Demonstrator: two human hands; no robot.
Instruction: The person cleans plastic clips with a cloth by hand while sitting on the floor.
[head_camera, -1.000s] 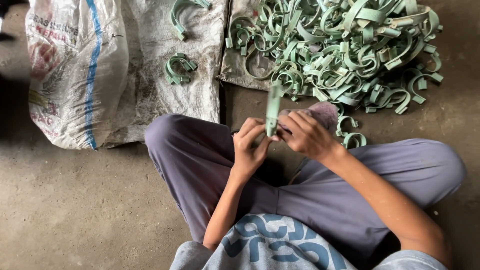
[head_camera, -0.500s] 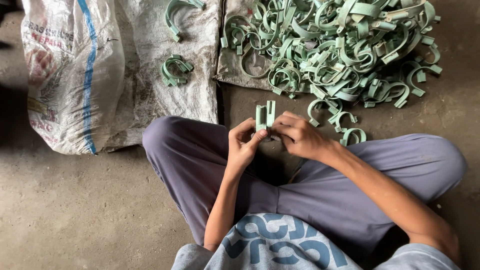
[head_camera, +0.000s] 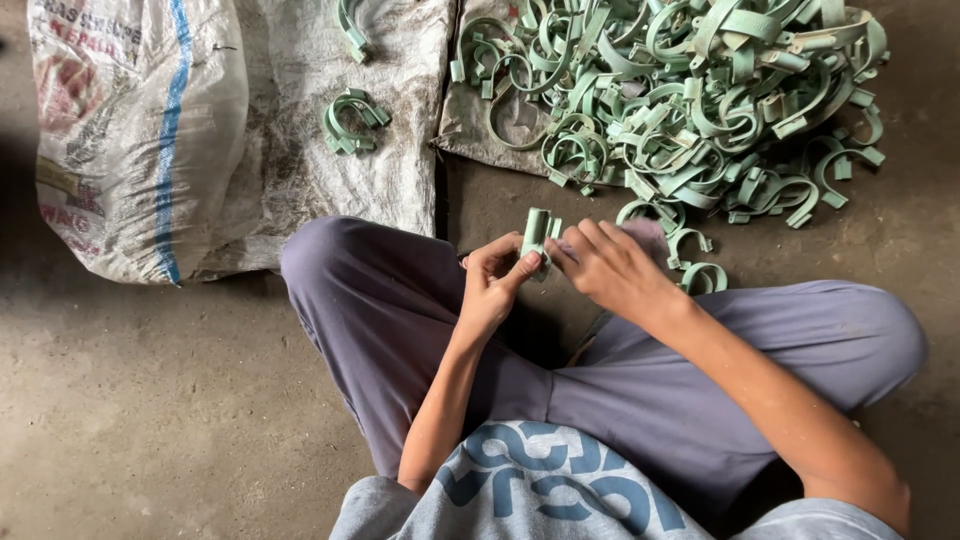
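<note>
I sit cross-legged on a concrete floor. My left hand (head_camera: 492, 280) pinches a pale green curved clip (head_camera: 538, 235) between thumb and fingers, held upright above my knees. My right hand (head_camera: 612, 268) touches the same clip from the right side, fingers curled around its edge, with a bit of purple cloth (head_camera: 648, 236) behind the hand. A large heap of the same green clips (head_camera: 680, 100) lies just beyond my hands, on a dirty sack.
A filled white woven sack (head_camera: 130, 130) lies at the left on a flattened sack (head_camera: 300, 170). A few finished clips (head_camera: 352, 120) rest on it, one more clip (head_camera: 350, 25) near the top edge. Loose clips (head_camera: 700, 275) lie by my right knee.
The clip in my hands has gone from a long strip shape to a bent, doubled form, held lower and closer between both hands. The view has shifted slightly.
</note>
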